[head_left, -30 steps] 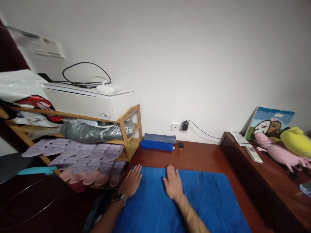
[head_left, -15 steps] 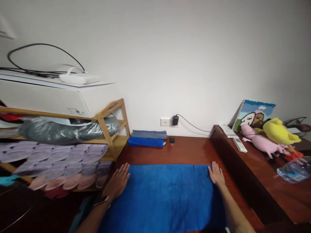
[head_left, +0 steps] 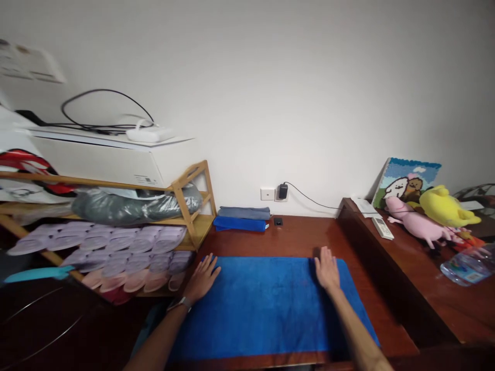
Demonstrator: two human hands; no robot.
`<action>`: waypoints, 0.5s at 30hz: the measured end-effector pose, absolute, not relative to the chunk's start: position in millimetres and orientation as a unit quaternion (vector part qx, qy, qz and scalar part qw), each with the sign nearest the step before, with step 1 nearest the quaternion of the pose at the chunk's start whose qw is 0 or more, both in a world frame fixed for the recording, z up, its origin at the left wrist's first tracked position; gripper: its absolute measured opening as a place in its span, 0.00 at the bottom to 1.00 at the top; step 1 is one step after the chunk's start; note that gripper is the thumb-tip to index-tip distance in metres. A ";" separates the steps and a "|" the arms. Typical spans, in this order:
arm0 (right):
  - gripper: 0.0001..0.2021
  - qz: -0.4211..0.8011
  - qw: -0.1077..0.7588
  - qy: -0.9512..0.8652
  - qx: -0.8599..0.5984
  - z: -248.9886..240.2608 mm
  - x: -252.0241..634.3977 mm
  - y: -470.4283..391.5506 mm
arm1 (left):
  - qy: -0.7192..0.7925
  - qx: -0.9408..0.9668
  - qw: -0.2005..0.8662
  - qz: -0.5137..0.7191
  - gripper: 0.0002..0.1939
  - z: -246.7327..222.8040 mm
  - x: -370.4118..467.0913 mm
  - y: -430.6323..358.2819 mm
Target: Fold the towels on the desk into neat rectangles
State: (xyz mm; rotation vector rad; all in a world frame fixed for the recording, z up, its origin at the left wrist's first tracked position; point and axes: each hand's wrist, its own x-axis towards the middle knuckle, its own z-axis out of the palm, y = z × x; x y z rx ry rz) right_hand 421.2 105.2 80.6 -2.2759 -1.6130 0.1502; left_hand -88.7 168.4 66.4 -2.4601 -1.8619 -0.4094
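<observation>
A blue towel [head_left: 263,309] lies spread nearly flat on the reddish-brown wooden desk [head_left: 301,234]. My left hand [head_left: 202,278] rests at the towel's far left corner, fingers extended and palm down, with a watch on the wrist. On the right, my right hand [head_left: 328,269] is over the towel's far edge, in from its right corner, fingers stretched out. Neither hand grips anything. Behind the towel, a folded blue cloth [head_left: 240,224] lies in front of a folded grey-blue cloth [head_left: 244,212] by the wall.
A wooden rack [head_left: 191,221] with several lilac slippers [head_left: 129,239] and a white box [head_left: 100,157] stands left. On the raised surface at right are a remote [head_left: 382,228], a pink plush toy [head_left: 412,221], a yellow plush toy [head_left: 448,208] and a clear bottle [head_left: 466,268]. A charger [head_left: 283,191] is plugged into the wall.
My right hand has moved left, from the towel's far right corner onto the cloth, uncovering that corner. My left hand stays at the left corner. The view has shifted slightly left.
</observation>
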 end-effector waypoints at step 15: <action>0.34 0.114 0.198 -0.722 -0.653 46.6 193.4 10.1 | -0.566 -0.821 -0.034 -0.058 0.28 85.4 -53.1 9.8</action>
